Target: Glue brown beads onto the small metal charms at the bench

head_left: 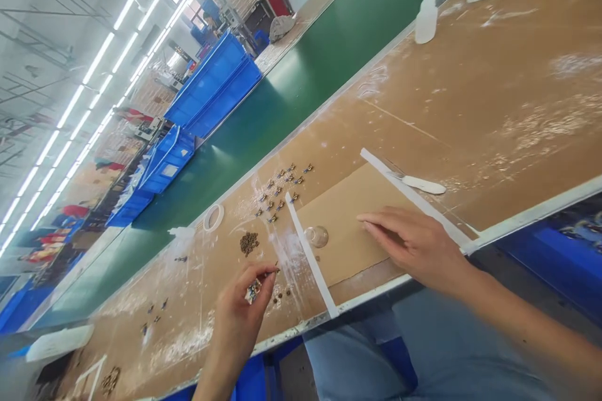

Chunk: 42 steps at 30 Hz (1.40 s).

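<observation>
My left hand (237,307) is closed in a pinch above the bench, with a tiny dark brass-coloured part (277,267) at its fingertips. Small silvery parts (253,291) show through the loop of thumb and finger; whether they lie in the palm or on the bench I cannot tell. Several small brown pieces (281,295) lie just right of that hand. My right hand (418,244), fingers stretched out and holding nothing visible, is over a cardboard sheet (348,219). A small clear round dish (316,236) sits at the sheet's left side.
White strips (310,254) border the cardboard. Beyond are a brown pile (249,243), rows of small blue-and-brass parts (278,190) and a tape roll (213,217). A white-handled knife (424,185) lies right, a white bottle (426,15) farther back. A green belt (291,88) runs behind.
</observation>
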### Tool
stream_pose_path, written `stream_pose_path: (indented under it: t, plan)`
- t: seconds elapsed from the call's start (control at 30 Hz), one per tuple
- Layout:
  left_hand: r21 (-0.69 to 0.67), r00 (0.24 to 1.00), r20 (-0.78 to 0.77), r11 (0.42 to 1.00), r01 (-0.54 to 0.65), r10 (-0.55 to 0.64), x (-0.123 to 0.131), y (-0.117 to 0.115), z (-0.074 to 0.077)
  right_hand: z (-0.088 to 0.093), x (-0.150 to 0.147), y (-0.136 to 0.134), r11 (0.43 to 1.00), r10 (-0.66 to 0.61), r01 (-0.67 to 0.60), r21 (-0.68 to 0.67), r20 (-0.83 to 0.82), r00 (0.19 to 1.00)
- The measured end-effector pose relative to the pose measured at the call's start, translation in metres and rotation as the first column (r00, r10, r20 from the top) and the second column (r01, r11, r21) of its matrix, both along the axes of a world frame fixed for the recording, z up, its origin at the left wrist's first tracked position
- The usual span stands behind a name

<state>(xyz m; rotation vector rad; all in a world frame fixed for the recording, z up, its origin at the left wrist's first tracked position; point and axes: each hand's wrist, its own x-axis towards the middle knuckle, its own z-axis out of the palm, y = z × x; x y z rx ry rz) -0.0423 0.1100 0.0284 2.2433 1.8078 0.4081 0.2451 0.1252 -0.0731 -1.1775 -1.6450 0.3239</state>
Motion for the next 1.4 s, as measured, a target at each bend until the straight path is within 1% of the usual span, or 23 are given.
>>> stream_pose_path:
  t: [0.1, 0.17, 0.23, 0.33, 0.5, 0.67, 0.83, 0.93, 1.07, 1.2, 1.33, 1.4]
  plan:
    - [-0.033, 0.991, -0.005, 0.991, -0.132, 0.132, -0.028, -0.028, -0.015, 0.0, 0.0, -0.001, 1.0, 0.003, -0.004, 0.014, 0.027, 1.0]
    - [-0.039, 0.984, -0.003, 0.983, -0.178, 0.178, -0.041, -0.043, -0.025, -0.001, 0.0, -0.001, 1.0, 0.007, -0.007, 0.013, 0.043, 0.999]
    - [-0.021, 0.983, 0.019, 0.983, -0.184, 0.184, -0.047, -0.052, -0.034, -0.001, -0.001, -0.001, 1.0, 0.012, -0.012, 0.001, 0.064, 0.998]
    - [0.005, 0.987, 0.034, 0.987, -0.159, 0.159, -0.05, -0.058, -0.041, -0.001, -0.001, -0.002, 1.0, 0.001, 0.0, -0.009, 0.09, 0.996]
    - [-0.019, 0.993, 0.009, 0.992, -0.121, 0.121, -0.052, -0.055, -0.041, -0.001, -0.002, -0.003, 0.999, -0.01, 0.013, -0.031, 0.12, 0.993]
    - [0.025, 0.997, 0.019, 0.997, -0.071, 0.071, -0.05, -0.052, -0.039, 0.0, -0.001, -0.005, 0.996, -0.034, 0.043, -0.074, 0.122, 0.992]
    - [0.026, 1.0, 0.005, 0.999, -0.024, 0.024, -0.048, -0.049, -0.038, 0.003, -0.001, -0.005, 0.995, -0.06, 0.073, -0.071, 0.173, 0.983]
    - [0.022, 1.0, -0.01, 1.0, -0.017, 0.017, -0.048, -0.048, -0.038, 0.003, -0.001, -0.005, 0.994, -0.085, 0.098, -0.056, 0.201, 0.976]
    - [0.021, 1.0, -0.026, 1.0, -0.005, 0.006, -0.048, -0.048, -0.038, 0.003, -0.002, -0.005, 0.997, -0.073, 0.078, -0.016, 0.2, 0.977]
    - [0.034, 0.999, -0.053, 0.999, 0.012, -0.01, -0.047, -0.048, -0.039, 0.002, -0.001, -0.006, 0.997, -0.077, 0.079, -0.004, 0.195, 0.978]
    - [0.035, 0.994, -0.106, 0.999, 0.036, -0.032, -0.046, -0.046, -0.04, 0.0, -0.002, -0.005, 0.997, -0.069, 0.073, -0.016, 0.178, 0.982]
    - [0.04, 0.99, -0.136, 0.998, 0.051, -0.045, -0.045, -0.046, -0.04, 0.0, -0.001, -0.006, 0.997, -0.059, 0.067, -0.042, 0.17, 0.984]
